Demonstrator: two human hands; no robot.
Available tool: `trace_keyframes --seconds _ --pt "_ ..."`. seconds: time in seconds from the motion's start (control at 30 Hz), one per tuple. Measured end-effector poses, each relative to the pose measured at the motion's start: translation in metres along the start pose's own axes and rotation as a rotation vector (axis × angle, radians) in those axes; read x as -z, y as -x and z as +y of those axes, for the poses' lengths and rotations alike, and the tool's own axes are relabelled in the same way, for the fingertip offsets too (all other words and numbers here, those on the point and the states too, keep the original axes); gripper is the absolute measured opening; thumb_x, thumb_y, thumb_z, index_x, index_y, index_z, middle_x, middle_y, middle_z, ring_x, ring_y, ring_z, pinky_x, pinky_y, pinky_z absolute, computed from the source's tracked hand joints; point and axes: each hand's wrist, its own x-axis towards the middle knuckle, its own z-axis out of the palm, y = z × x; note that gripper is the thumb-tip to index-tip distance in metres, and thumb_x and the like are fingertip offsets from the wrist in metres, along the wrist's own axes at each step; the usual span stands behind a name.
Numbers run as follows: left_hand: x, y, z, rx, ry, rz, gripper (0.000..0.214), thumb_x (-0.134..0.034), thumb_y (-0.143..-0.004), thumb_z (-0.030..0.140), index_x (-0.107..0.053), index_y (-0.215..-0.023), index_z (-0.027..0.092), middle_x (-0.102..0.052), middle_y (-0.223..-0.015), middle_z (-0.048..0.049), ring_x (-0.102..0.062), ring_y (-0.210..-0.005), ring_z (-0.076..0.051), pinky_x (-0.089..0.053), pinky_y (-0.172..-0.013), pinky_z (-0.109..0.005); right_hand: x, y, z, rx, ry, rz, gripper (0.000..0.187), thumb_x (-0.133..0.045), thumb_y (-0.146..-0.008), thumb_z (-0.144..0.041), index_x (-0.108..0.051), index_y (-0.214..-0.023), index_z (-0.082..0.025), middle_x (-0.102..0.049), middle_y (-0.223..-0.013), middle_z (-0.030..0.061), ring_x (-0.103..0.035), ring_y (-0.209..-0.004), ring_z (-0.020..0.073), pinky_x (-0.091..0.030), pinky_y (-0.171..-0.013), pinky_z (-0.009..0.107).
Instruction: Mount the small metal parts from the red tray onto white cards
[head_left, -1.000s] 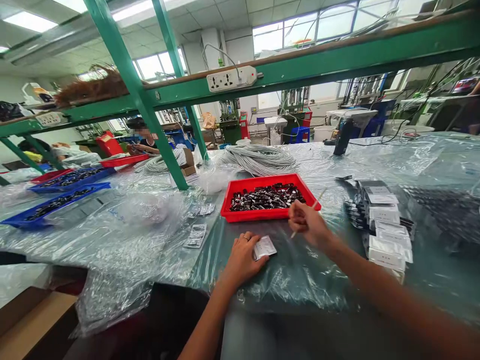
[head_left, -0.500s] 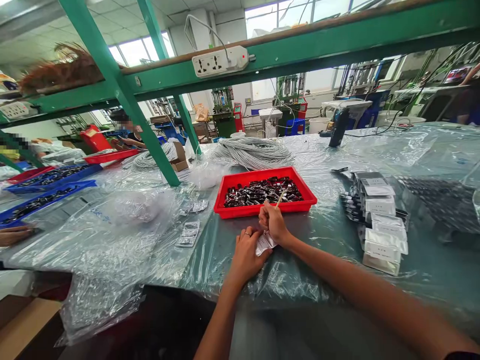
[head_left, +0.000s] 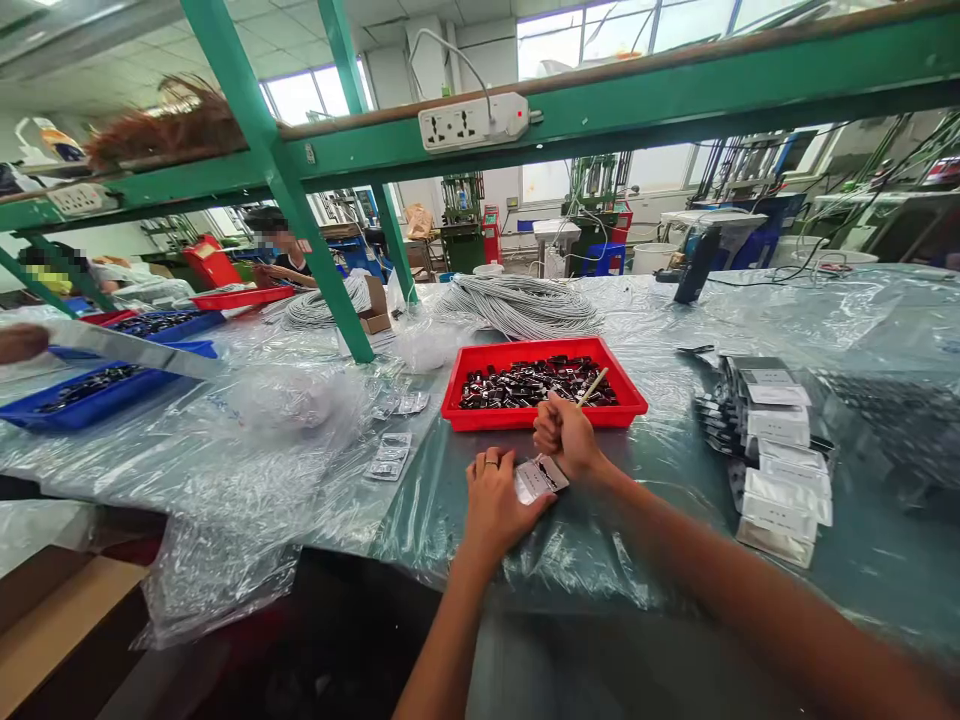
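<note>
My left hand [head_left: 495, 502] presses a small flat silver packet [head_left: 534, 480] against the plastic-covered table, thumb on the near edge and fingers on the far left. Dark markings show on the packet's right part. Just above its upper right, my right hand [head_left: 566, 437] is closed in a fist around a thin pale stick [head_left: 593, 386], whose upper end sticks out; its lower end is hidden by the hand. Behind my hands lies a red tray [head_left: 544, 416] filled with many small black and silver pieces.
Overlapping silver packets [head_left: 780, 460] lie to the right. Two packet sheets [head_left: 388, 456] and crumpled clear plastic [head_left: 292, 405] lie left. Grey cable coils [head_left: 525, 302] sit behind the tray. A green frame post [head_left: 319, 250] rises at left. A co-worker's hand [head_left: 22, 343] shows far left.
My right fist has lifted slightly away from the packet, uncovering more of it. My left hand stays on it. The co-worker's hand at far left has risen with a flat grey strip. The view has shifted.
</note>
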Motion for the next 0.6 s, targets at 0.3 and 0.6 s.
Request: trace_keyframes --seconds 0.3,0.6 --pt "0.001 0.004 -0.004 0.015 0.018 0.002 0.045 -0.079 -0.072 0.054 -0.065 -0.095 0.019 -0.063 -0.102 -0.0084 -0.059 -0.1 -0.029 -0.045 -0.086 -0.042 -0.024 -0.016 0.039 0.028 0.098 0.145 0.055 -0.052 -0.084 -0.058 -0.033 -0.047 -0.022 -0.022 -0.041 -0.0092 -0.017 -0.031 0.0041 -0.012 -0.035 0.021" --pt "0.0 0.005 0.004 0.076 -0.023 -0.029 0.053 -0.07 -0.076 0.065 -0.066 -0.1 0.018 -0.063 -0.104 -0.012 -0.058 -0.104 -0.034 -0.044 -0.088 -0.046 -0.017 0.006 0.012 -0.405 0.167 -0.185 0.043 -0.053 -0.084 -0.041 -0.036 -0.049 -0.022 -0.022 -0.039 -0.0102 -0.01 -0.034 0.004 -0.008 -0.034 0.02"
